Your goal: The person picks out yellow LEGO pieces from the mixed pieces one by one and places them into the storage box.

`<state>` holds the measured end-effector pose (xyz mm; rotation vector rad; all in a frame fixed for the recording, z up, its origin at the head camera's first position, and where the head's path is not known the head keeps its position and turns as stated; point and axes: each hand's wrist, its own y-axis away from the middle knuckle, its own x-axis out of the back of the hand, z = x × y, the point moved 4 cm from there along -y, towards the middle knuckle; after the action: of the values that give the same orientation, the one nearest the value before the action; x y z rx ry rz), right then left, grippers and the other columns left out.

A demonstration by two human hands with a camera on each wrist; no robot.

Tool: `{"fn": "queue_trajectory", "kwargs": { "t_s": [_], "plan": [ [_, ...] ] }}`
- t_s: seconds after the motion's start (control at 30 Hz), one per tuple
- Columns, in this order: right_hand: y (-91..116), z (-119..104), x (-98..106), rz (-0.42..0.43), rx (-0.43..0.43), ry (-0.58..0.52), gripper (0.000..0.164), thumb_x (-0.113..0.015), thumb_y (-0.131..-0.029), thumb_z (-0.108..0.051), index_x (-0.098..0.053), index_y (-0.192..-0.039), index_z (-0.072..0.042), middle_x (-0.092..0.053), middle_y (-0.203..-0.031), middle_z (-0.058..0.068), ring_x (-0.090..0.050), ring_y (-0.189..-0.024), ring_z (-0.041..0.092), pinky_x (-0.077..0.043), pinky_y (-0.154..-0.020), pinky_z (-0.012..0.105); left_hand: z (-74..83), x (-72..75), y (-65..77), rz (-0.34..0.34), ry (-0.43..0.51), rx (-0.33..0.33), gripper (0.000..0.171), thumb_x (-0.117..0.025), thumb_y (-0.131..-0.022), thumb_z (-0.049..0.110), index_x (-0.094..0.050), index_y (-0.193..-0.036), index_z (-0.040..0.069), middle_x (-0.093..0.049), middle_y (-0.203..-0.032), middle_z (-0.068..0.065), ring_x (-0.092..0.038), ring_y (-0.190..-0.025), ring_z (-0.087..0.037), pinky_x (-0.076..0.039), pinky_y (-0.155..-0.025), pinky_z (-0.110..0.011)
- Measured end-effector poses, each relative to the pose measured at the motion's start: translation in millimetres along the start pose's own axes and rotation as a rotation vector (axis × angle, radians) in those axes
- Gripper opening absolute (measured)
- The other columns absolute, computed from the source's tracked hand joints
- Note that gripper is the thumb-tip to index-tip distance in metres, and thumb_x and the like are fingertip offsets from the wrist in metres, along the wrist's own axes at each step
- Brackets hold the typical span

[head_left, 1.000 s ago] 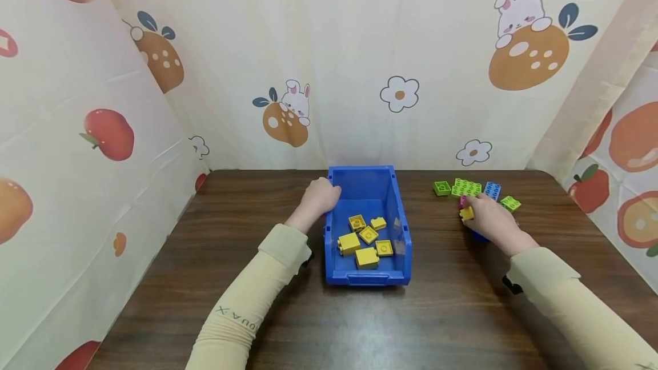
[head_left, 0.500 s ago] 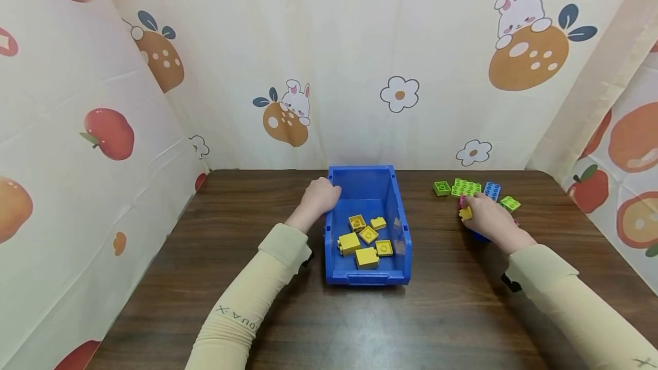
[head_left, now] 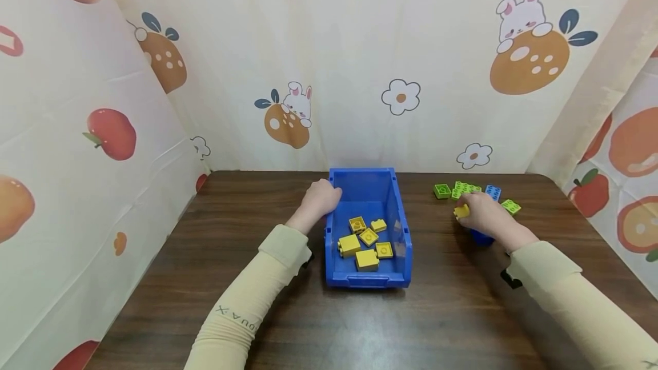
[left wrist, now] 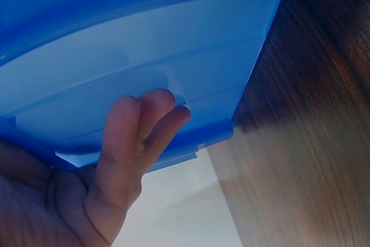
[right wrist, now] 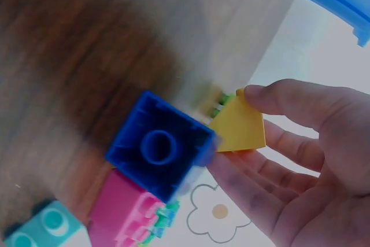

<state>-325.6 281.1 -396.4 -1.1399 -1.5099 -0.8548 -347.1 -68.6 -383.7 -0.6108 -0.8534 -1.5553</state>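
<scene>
My right hand [head_left: 485, 213] pinches a yellow toy brick [right wrist: 240, 125] between thumb and fingers at the pile on the right. Right by it in the right wrist view are a dark blue brick [right wrist: 159, 147], its hollow underside showing, a pink brick [right wrist: 121, 209] and a turquoise brick [right wrist: 49, 228]. My left hand [head_left: 320, 198] holds the left side of a blue plastic bin [head_left: 402, 227] near its back; in the left wrist view several bent fingers [left wrist: 118, 143] lie by the outer wall. Several yellow bricks [head_left: 366, 260] lie loose inside the bin.
Behind my right hand lie a green brick [head_left: 442, 190], a lime green brick [head_left: 462, 188], a blue brick [head_left: 493, 192] and another lime brick [head_left: 511, 206]. A printed curtain [head_left: 354, 130] stands along the back of the brown wooden table [head_left: 247, 204].
My right hand, with the yellow brick in its fingers, has shifted slightly left. The left hand and the bin have stayed in place.
</scene>
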Motion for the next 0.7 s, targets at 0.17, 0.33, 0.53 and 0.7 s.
{"fn": "queue_trajectory", "kwargs": {
  "t_s": [0.17, 0.33, 0.53, 0.7],
  "plan": [
    [-2, -6, 10, -0.002, 0.036, -0.008, 0.027, -0.068, -0.076, -0.011, -0.066, -0.097, 0.006, -0.065, -0.094, 0.024, -0.06, -0.09, 0.041, -0.049, -0.075, 0.054, 1.0, 1.5, 1.9, 0.004, 0.003, -0.008, 0.045, -0.043, -0.098, 0.026, -0.046, -0.057, 0.009, -0.037, -0.046, -0.001, -0.055, -0.046, -0.023, -0.034, -0.036, -0.022],
    [-2, -11, 23, -0.023, 0.037, -0.019, 0.032, -0.07, -0.078, -0.014, -0.064, -0.099, 0.008, -0.062, -0.095, 0.027, -0.059, -0.083, 0.037, -0.051, -0.072, 0.051, 1.0, 1.4, 2.5, 0.002, -0.001, -0.011, 0.045, -0.042, -0.098, 0.026, -0.045, -0.057, 0.009, -0.037, -0.047, 0.0, -0.056, -0.047, -0.024, -0.034, -0.037, -0.021],
    [-3, -18, 43, -0.01, 0.03, -0.025, 0.035, -0.071, -0.078, -0.017, -0.062, -0.101, 0.008, -0.062, -0.095, 0.026, -0.059, -0.081, 0.034, -0.052, -0.072, 0.049, 0.2, 0.3, 1.9, -0.003, 0.012, -0.006, 0.044, -0.042, -0.098, 0.026, -0.047, -0.059, 0.008, -0.038, -0.047, -0.001, -0.064, -0.058, -0.031, -0.036, -0.037, -0.021],
    [-3, -27, 57, 0.018, 0.052, -0.03, 0.033, -0.071, -0.079, -0.016, -0.063, -0.102, 0.007, -0.065, -0.093, 0.022, -0.06, -0.08, 0.03, -0.053, -0.074, 0.049, 1.2, 0.7, 2.5, 0.004, 0.013, -0.012, 0.044, -0.043, -0.098, 0.026, -0.046, -0.058, 0.008, -0.038, -0.047, -0.001, -0.055, -0.044, -0.021, -0.035, -0.037, -0.021]
  ]
}}
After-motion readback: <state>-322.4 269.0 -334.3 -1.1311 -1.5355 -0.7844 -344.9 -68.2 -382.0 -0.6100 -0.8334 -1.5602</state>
